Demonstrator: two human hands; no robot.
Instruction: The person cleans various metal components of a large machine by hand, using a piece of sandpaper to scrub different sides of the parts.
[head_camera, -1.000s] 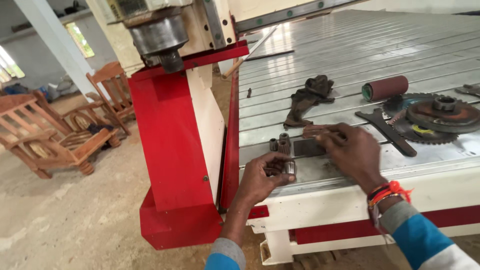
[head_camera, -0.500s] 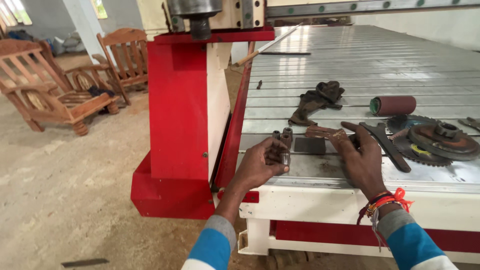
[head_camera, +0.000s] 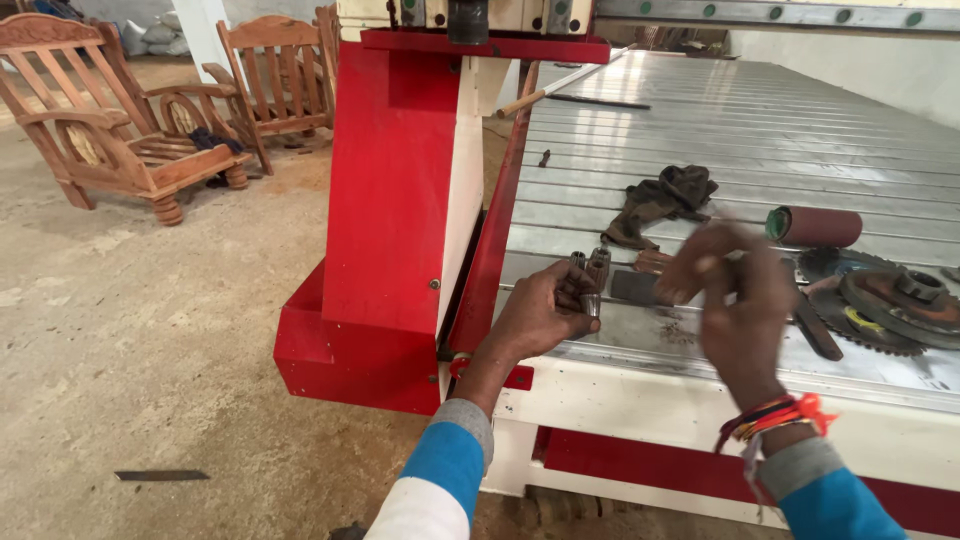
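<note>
Left hand (head_camera: 545, 315) pinches one small metal collet (head_camera: 592, 303); two more collets (head_camera: 592, 262) stand behind it near the tabletop (head_camera: 700, 130) edge. Right hand (head_camera: 735, 300) (blurred, grip unclear) hovers, hiding a dark flat plate (head_camera: 632, 286) partly.

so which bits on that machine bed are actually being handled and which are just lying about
In hand:
- left hand gripping a small ribbed metal collet
- right hand, blurred, above the dark flat plate
- two more collets beside them

Lying about:
- dark rag
- sanding sleeve
- toothed saw blades
- wooden chairs

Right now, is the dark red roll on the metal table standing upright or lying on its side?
The dark red roll is lying on its side: its long body runs along the metal table, with its green end facing sideways.
</note>
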